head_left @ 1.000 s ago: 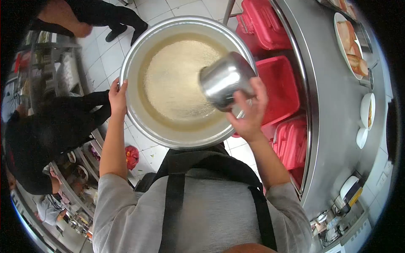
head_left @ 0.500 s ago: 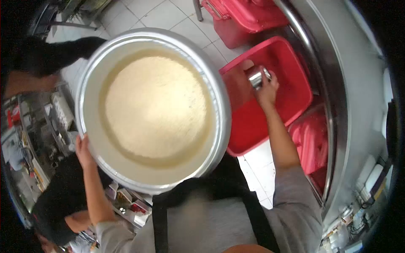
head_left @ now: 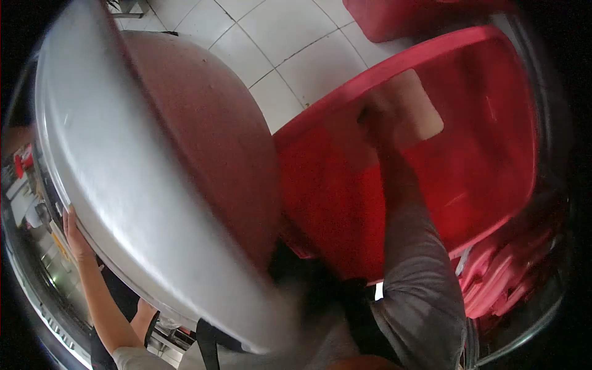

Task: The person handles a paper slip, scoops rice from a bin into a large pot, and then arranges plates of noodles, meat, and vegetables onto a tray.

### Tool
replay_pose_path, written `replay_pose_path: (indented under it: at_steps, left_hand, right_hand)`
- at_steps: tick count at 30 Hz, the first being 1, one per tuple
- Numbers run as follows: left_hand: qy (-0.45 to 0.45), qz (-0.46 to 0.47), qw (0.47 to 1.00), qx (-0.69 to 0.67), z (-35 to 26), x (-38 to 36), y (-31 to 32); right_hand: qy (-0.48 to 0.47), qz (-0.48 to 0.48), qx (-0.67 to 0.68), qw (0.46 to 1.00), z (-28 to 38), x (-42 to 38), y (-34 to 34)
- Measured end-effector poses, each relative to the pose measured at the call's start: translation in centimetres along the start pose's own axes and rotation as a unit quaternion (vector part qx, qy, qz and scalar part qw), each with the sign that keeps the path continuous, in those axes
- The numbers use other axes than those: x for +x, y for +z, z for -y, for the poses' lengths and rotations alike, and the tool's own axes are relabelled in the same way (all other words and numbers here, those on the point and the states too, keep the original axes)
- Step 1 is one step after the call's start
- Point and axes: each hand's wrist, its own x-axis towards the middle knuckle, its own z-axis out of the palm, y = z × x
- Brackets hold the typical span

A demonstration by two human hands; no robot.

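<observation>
My left hand (head_left: 75,237) is closed on the rim of a large silver metal pot (head_left: 117,160), its fingers over the outer edge. The pot is tilted and seen from the side, so its inside is hidden. Deep in a red plastic bin (head_left: 333,203) is my right hand (head_left: 381,126), shadowed and blurred, with its fingers curled. The metal cup it held half a second ago can hardly be made out now. Beside this hand, a pale patch (head_left: 422,108) shows low in the bin.
White floor tiles (head_left: 271,43) lie beyond the pot and bin. Another red container (head_left: 394,18) stands at the top right, and crumpled-looking red material (head_left: 509,271) at the lower right. Part of another person's arm (head_left: 143,314) shows beneath the pot.
My view has moved lower and closer to the bin. The pot, with its pale contents visible before, now shows its side. My right hand has gone deeper into the bin.
</observation>
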Motion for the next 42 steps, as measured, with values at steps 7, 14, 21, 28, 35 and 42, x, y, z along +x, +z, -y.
replay_pose_path:
  at_steps: [7,14,21,28,35,42]
  left_hand:
    - [0.023,0.053,0.998,-0.017,0.8,-1.6,1.5]
    - [0.040,0.033,0.996,-0.069,0.3,-1.8,2.2]
    - [0.004,0.040,0.997,-0.065,-1.9,-4.7,3.8]
    - [0.065,0.015,0.998,0.008,-2.8,-6.3,5.2]
    - [0.044,0.050,0.995,-0.073,-5.2,-7.5,6.7]
    - [0.083,0.067,0.986,-0.131,-2.9,-6.0,6.8]
  right_hand:
    - [-0.012,0.288,0.171,0.942,-0.6,-4.6,-6.0]
    - [0.139,0.360,0.447,0.807,-3.1,-9.8,-24.3]
    - [0.065,0.127,0.761,0.633,-7.0,-22.1,-36.6]
    - [0.015,-0.124,0.810,0.573,6.0,-34.3,-50.4]
    - [-0.225,-0.402,0.324,0.826,19.6,-35.3,-51.4]
    - [-0.254,-0.464,0.312,0.789,18.1,-32.0,-50.8]
